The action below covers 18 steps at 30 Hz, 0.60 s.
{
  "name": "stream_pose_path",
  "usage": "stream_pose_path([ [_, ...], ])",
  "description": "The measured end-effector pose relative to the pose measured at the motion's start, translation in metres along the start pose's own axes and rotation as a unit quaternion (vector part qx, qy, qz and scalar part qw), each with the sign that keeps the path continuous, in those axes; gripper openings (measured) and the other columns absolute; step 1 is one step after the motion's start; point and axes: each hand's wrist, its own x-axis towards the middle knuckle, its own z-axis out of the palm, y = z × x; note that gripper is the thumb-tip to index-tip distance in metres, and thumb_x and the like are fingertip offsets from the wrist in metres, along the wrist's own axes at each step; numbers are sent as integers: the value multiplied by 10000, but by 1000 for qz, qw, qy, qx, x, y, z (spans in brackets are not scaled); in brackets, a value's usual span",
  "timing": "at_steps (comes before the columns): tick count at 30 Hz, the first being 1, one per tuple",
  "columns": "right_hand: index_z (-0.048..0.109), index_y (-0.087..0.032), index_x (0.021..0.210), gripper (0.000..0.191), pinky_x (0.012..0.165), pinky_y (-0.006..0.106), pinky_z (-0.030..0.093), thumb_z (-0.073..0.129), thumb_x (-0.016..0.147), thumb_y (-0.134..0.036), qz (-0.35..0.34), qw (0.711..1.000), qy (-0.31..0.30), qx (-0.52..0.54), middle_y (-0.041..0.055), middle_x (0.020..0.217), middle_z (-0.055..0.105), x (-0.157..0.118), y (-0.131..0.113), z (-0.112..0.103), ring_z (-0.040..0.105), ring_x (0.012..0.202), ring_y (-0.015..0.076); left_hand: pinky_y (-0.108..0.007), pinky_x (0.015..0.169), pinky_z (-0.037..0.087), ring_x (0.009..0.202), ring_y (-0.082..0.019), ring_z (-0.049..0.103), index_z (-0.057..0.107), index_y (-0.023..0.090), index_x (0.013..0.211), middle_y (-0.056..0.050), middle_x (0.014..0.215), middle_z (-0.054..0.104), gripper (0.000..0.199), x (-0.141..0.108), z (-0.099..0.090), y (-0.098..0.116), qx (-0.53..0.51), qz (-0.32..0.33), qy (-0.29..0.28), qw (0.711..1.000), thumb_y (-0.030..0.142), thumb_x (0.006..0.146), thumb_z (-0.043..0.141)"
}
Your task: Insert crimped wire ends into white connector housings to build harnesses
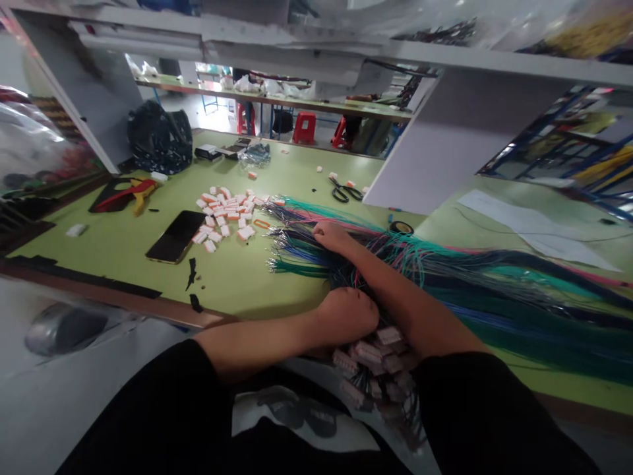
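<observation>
My left hand [350, 313] is closed in a fist at the table's front edge, around a bundle of dark wires [341, 277]. Below it hang several white multi-pin connectors [368, 356] with wires in them. My right hand [332, 236] reaches across above the left, its fingers curled and pinched among loose wires [297, 252] near their bare metal terminals. The fingertips are partly hidden. Long green, blue, pink and black wires [494, 284] run off to the right. A pile of white and orange connector housings [230, 212] lies to the left of the terminals.
A black phone [176, 236] lies left of the housings, with red and yellow pliers [129, 195] beyond. Black scissors [345, 191] and a roll of black tape [401, 227] sit at the back. A black bag [159, 137] stands back left. A shelf [306, 39] spans overhead.
</observation>
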Motion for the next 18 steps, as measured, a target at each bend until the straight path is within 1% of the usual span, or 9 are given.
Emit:
stream_pose_path([
  [3,685,-159,804,226,669,253,374,464,757,-156,12,1000,4,-27,78,878,702,2,-10,5,590,819,182,-263,554,449,779,-223,636,638,65,899,-174,847,623,291,0,0,1,-7,-15,9,1000,126,880,354],
  [6,675,-168,938,267,712,276,386,439,814,-188,7,996,-13,-90,94,996,693,1,-22,1,590,904,209,-264,551,446,815,-234,631,645,66,904,-195,919,614,307,0,1,3,-17,-34,24,999,132,882,347],
  [9,627,-117,1089,327,772,322,382,432,832,-174,-13,983,15,-183,158,1106,646,-5,-34,-7,567,985,252,-267,566,444,802,-233,625,648,60,875,-173,821,619,289,-1,4,4,-44,-33,7,998,110,866,363],
  [11,608,-88,1111,338,810,338,366,408,849,-166,-37,975,50,-213,181,1121,624,-13,-43,-13,547,1021,262,-288,589,452,793,-238,626,648,52,875,-168,795,628,277,-2,6,3,-49,-22,1,999,96,854,375],
  [12,621,-95,1073,320,806,329,363,396,859,-171,-53,976,43,-208,169,1091,633,-19,-47,-14,551,1004,252,-301,602,458,796,-244,629,648,46,884,-173,807,636,275,-3,6,3,-47,-16,1,999,91,850,378],
  [14,653,-132,954,265,757,289,366,416,862,-206,-99,981,-40,-164,118,998,660,-31,-55,-13,571,921,212,-324,623,469,801,-252,637,651,34,908,-188,837,650,279,-5,6,5,-43,-2,-5,999,84,848,383],
  [16,652,-152,914,207,700,258,360,479,835,-235,-152,972,-132,-120,86,962,662,-42,-62,-6,573,868,185,-333,636,478,796,-248,646,658,33,929,-200,867,663,281,-9,5,7,-40,8,-16,999,78,846,394],
  [17,646,-153,922,197,681,251,353,496,823,-232,-172,966,-156,-112,84,970,657,-47,-64,-2,570,863,180,-332,635,480,789,-244,650,663,39,936,-199,877,669,278,-11,4,8,-40,5,-22,999,76,842,404],
  [18,640,-149,924,195,668,248,344,491,821,-219,-181,963,-162,-113,88,975,650,-50,-66,3,564,864,178,-329,631,481,781,-238,652,667,48,940,-194,885,674,274,-14,1,9,-40,1,-27,999,77,838,414],
])
